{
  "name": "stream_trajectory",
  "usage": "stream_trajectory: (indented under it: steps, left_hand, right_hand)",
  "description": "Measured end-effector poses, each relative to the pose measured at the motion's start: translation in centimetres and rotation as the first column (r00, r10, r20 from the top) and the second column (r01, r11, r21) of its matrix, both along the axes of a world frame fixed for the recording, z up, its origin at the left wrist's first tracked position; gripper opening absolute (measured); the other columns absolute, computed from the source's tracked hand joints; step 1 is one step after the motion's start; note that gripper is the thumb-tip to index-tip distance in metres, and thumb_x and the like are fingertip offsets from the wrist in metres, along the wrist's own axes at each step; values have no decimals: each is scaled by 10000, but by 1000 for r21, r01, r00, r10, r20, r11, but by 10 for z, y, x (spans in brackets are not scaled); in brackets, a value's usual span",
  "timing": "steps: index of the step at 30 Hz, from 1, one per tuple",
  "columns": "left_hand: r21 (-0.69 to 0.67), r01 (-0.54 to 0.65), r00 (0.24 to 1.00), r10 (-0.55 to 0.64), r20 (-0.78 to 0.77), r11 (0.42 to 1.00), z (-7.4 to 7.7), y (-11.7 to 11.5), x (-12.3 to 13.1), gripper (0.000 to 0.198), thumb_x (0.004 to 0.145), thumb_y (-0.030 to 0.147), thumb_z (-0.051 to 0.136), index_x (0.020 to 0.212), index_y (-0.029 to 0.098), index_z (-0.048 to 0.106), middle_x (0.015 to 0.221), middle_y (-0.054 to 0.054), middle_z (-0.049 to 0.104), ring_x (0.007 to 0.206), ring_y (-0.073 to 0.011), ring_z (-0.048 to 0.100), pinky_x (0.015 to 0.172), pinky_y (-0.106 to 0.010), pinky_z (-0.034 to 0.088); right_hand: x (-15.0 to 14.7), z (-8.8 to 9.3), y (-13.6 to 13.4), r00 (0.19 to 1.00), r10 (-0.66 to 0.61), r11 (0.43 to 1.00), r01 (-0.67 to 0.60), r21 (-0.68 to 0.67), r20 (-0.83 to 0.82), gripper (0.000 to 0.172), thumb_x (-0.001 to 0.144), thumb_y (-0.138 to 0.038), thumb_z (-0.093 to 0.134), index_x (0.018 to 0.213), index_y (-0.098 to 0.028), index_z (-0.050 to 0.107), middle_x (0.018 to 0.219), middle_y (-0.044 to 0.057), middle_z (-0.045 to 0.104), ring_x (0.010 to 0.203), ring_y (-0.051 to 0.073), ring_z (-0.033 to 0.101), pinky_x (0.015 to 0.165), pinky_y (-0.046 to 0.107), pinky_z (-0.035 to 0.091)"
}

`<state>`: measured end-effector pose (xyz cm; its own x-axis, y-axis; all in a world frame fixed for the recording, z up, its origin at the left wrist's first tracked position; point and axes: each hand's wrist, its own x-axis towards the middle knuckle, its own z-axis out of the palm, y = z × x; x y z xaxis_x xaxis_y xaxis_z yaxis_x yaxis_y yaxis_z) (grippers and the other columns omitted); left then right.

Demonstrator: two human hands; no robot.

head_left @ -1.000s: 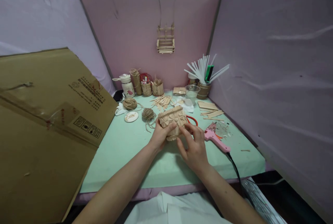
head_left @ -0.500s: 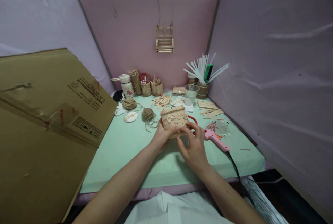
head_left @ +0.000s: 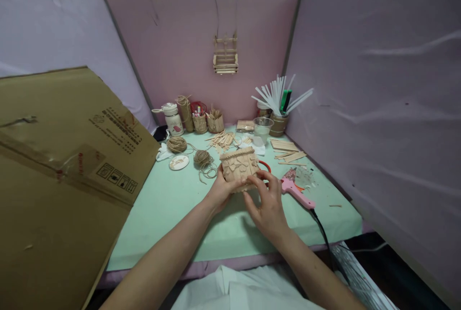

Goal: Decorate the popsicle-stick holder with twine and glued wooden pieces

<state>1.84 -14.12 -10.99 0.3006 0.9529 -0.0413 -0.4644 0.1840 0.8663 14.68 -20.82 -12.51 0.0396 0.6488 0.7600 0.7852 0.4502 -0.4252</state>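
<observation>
A small box of wooden craft sticks (head_left: 239,165), decorated with stick shapes, is held just above the green table (head_left: 173,204). My left hand (head_left: 221,189) grips its left lower corner, thumb on the front. My right hand (head_left: 267,203) pinches its right lower edge with fingertips. A pink glue gun (head_left: 296,192) lies right of my right hand, and red-handled scissors (head_left: 265,165) show partly behind the box.
A big cardboard sheet (head_left: 61,166) leans at the left. Twine balls (head_left: 202,158), loose sticks (head_left: 224,140), a plastic cup (head_left: 262,130), jars and a pot of white sticks (head_left: 278,102) stand along the back. A stick basket (head_left: 225,58) hangs on the pink wall.
The box has been turned and tilted more upright between my hands and lifted slightly; my right fingers shifted from its front to its lower right edge.
</observation>
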Motion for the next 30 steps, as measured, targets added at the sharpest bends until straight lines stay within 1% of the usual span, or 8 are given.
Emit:
stream_trajectory:
  steps: [5, 7, 10, 13, 19, 24, 27, 30]
  left_hand:
    - [-15, -10, 999, 10, 36, 1000, 2, 3, -3, 820, 533, 173, 885, 1232, 180, 457, 1320, -178, 599, 1214, -335, 585, 1069, -513, 426]
    - [-25, -31, 999, 31, 30, 999, 3, 4, -4, 807, 539, 176, 884, 1228, 188, 463, 1340, -175, 586, 1221, -335, 579, 1069, -512, 429]
    - [-24, -36, 998, 37, 47, 999, 4, 6, -7, 800, 547, 174, 880, 1230, 202, 463, 1367, -167, 569, 1234, -332, 571, 1074, -505, 431]
    - [-11, -41, 997, 42, 58, 999, 5, 6, -7, 790, 556, 176, 875, 1230, 207, 464, 1356, -160, 582, 1229, -329, 576, 1082, -507, 426]
    - [-3, -75, 995, 75, 70, 997, 4, 6, -7, 797, 542, 165, 877, 1220, 203, 459, 1331, -155, 601, 1210, -328, 590, 1088, -523, 417]
    - [31, -73, 995, 71, 75, 997, 5, 6, -7, 819, 548, 162, 876, 1243, 210, 444, 1345, -155, 590, 1215, -323, 587, 1092, -516, 414]
    - [43, -70, 994, 66, 81, 997, 6, 5, -7, 818, 544, 167, 880, 1240, 218, 451, 1341, -147, 595, 1217, -324, 585, 1094, -523, 409]
    - [44, -89, 994, 86, 71, 995, 5, 5, -7, 842, 534, 169, 886, 1250, 228, 445, 1347, -145, 589, 1214, -325, 586, 1085, -532, 414]
  right_hand:
    - [41, 18, -5, 990, -142, 988, 143, 59, -26, 324, 895, -293, 564, 1201, -189, 553, 1230, 141, 476, 1158, 280, 481, 951, 436, 444]
    - [71, 17, -5, 973, -216, 974, 220, -47, 83, 281, 901, -322, 554, 1129, -162, 587, 1125, 135, 558, 1071, 288, 521, 935, 444, 437]
    - [111, 5, -2, 901, -265, 862, 381, -334, 343, 334, 854, -414, 615, 1018, -124, 634, 999, 155, 618, 952, 328, 551, 867, 459, 438]
    - [128, -9, 3, 851, -246, 734, 477, -484, 465, 370, 830, -455, 632, 950, -105, 644, 957, 178, 627, 919, 343, 568, 839, 437, 431]
    - [126, -18, 12, 868, -218, 679, 463, -570, 446, 281, 837, -404, 592, 909, -136, 639, 909, 157, 645, 898, 324, 596, 805, 398, 430]
    - [136, -7, 8, 934, -276, 768, 356, -532, 227, 348, 851, -437, 489, 894, -135, 657, 879, 157, 661, 842, 298, 594, 775, 403, 443]
    - [136, 11, -5, 960, -259, 852, 175, -493, -107, 467, 848, -545, 483, 1004, -142, 659, 909, 127, 677, 792, 254, 594, 699, 359, 468]
    - [123, 29, -21, 889, -191, 861, -52, -506, -416, 547, 857, -632, 488, 1108, -179, 663, 905, 81, 681, 734, 205, 583, 622, 300, 475]
